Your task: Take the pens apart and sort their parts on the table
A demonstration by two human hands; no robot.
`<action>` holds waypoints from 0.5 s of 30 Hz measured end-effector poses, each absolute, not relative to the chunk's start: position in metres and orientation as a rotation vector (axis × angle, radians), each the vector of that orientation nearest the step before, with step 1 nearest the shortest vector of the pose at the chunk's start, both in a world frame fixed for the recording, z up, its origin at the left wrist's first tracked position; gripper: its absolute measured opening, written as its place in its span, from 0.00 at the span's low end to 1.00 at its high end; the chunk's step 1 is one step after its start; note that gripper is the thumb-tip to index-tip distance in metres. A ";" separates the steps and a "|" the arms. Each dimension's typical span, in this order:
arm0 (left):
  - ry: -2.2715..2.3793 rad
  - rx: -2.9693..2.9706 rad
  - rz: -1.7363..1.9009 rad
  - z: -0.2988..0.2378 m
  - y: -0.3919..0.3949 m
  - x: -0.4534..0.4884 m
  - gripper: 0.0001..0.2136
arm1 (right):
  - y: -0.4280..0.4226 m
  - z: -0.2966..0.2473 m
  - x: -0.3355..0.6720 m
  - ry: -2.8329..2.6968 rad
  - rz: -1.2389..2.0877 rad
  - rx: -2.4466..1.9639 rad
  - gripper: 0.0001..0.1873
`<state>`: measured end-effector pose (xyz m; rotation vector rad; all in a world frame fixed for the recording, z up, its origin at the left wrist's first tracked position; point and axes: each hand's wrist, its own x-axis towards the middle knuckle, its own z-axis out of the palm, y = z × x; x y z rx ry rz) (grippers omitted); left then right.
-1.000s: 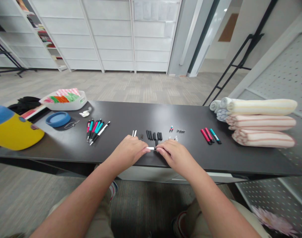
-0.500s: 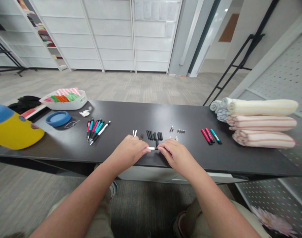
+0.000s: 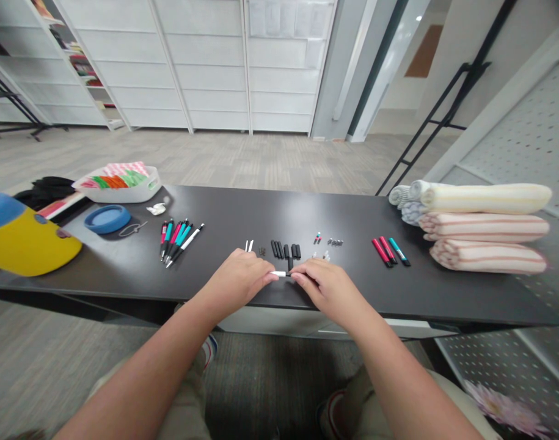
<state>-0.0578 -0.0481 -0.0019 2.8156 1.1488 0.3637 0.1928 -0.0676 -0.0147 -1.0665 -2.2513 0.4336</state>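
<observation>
the left hand [image 3: 236,284] and right hand [image 3: 332,287] pinch a white-and-black pen piece [image 3: 280,274] end to end between their fingertips, over the black table [image 3: 242,208]; this calls for a steady two-handed grip, with loose black pen parts [image 3: 286,249] just ahead.

The camera rides on my head, facing forward and tilted down over the dark table [image 3: 261,211], so my left hand [image 3: 233,282] and right hand [image 3: 332,290] sit close below it. Its wide view runs from my legs [image 3: 182,391] at the bottom edge, past the table and across the carpeted floor [image 3: 215,159], to the white shelving [image 3: 206,67] well beyond.
</observation>
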 end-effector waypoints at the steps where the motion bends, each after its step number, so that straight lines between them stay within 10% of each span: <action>1: 1.146 2.814 0.371 -0.002 -0.048 -0.059 0.17 | -0.067 -0.015 0.193 -2.236 0.438 -1.070 0.08; 15: 1.267 2.720 0.545 0.000 -0.040 -0.092 0.15 | -0.068 -0.013 0.196 -2.080 0.382 -1.137 0.05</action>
